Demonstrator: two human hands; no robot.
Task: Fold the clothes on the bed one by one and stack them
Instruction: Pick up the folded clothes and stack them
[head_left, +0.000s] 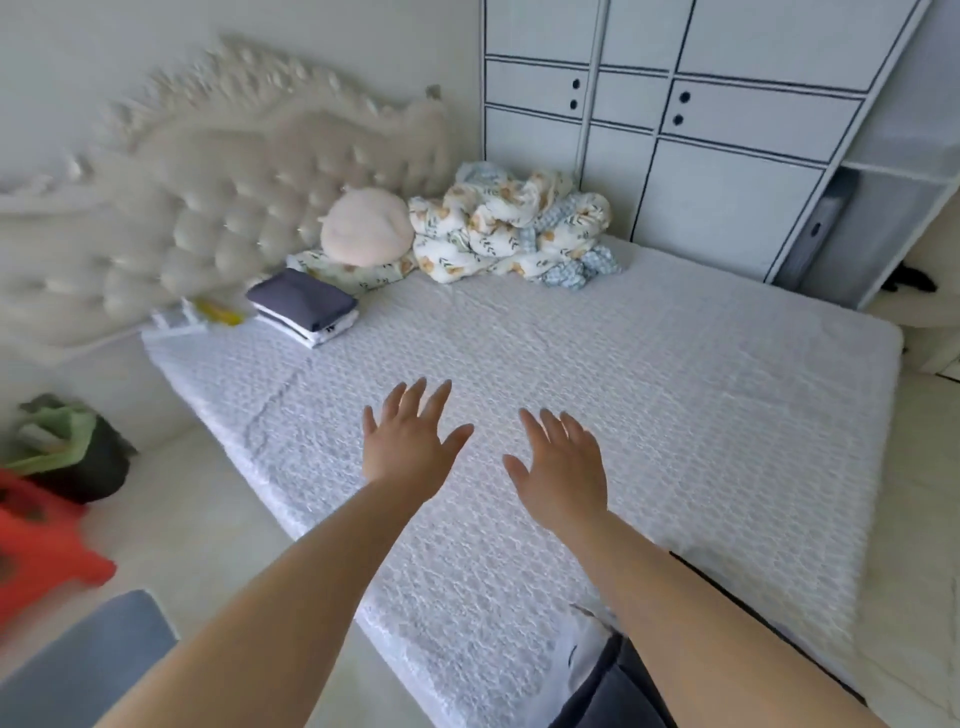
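Note:
A stack of folded clothes (304, 306), dark grey on top with white pieces under it, sits near the head of the white quilted bed (649, 395). My left hand (410, 441) and my right hand (563, 467) are stretched out over the middle of the mattress, palms down, fingers spread and straight, holding nothing. Whether they touch the mattress I cannot tell. A dark grey cloth (618, 686) with a bit of white fabric lies at the bed's near edge between my forearms.
A crumpled flower-print quilt (511, 228) and a pale pink pillow (366, 226) lie at the bed's far end by the tufted headboard (218, 208). A white wardrobe (701, 130) stands behind. On the floor to the left are a red stool (41, 540) and a black bin (78, 452).

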